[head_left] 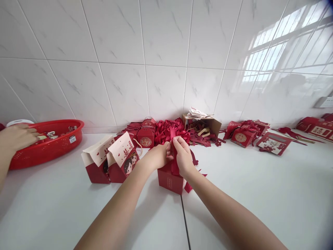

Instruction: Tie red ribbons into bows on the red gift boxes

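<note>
A red gift box [170,181] stands on the white table in front of me, with a dark red ribbon [173,163] rising from its top. My right hand [181,152] pinches the ribbon between thumb and fingers. Just to its left, my left hand [163,154] is closed at the ribbon too, its fingers partly hidden behind the wrist and ribbon. Ribbon ends stick out at the box's right side. Left of it, two red and cream gift boxes [122,154] with flap tops stand side by side.
Another person's hand [22,137] reaches into a red plastic basket [47,154] at the left. Along the tiled wall lie a heap of red ribbons [169,132], an open cardboard box [214,126] with red pieces, and several red boxes [241,136] farther right.
</note>
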A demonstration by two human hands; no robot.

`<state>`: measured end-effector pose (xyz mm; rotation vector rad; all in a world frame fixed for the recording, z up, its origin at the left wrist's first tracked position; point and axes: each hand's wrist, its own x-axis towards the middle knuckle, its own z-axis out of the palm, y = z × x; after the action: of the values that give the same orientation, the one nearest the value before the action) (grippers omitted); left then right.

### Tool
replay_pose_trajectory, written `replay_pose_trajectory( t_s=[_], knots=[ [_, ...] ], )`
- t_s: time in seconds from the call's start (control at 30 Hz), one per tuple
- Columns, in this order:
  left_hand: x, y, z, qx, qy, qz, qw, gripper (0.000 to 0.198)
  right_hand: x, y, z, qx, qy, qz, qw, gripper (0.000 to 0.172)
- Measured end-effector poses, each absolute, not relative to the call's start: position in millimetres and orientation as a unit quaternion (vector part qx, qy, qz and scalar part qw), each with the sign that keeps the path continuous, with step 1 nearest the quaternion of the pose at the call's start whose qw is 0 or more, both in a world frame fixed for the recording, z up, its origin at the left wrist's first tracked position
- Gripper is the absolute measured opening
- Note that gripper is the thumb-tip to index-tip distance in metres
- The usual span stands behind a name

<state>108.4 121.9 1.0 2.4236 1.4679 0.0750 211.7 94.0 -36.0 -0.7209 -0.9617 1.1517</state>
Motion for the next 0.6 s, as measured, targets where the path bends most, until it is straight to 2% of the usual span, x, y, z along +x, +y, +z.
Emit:
replay_pose_trajectory(
  t_s=[0.13, 0.27, 0.37, 0.6],
  knots=[
    [86, 123, 15, 0.844, 0.483, 0.002, 0.233, 0.020, 215, 108, -48, -0.339, -0.397, 0.575, 0.630, 0.021],
    [63, 130, 22, 0.828, 0.481, -0.011, 0.288, 0.035, 219, 115, -51, -0.345, -0.398, 0.618, 0.584, 0.016],
    [53, 136, 22, 0.816, 0.482, -0.020, 0.320, 0.036, 217, 113, -52, -0.349, -0.397, 0.624, 0.575, 0.014],
    [50, 138, 22, 0.808, 0.510, -0.028, 0.295, 0.041, 216, 109, -52, -0.375, -0.420, 0.613, 0.555, 0.012]
  ],
)
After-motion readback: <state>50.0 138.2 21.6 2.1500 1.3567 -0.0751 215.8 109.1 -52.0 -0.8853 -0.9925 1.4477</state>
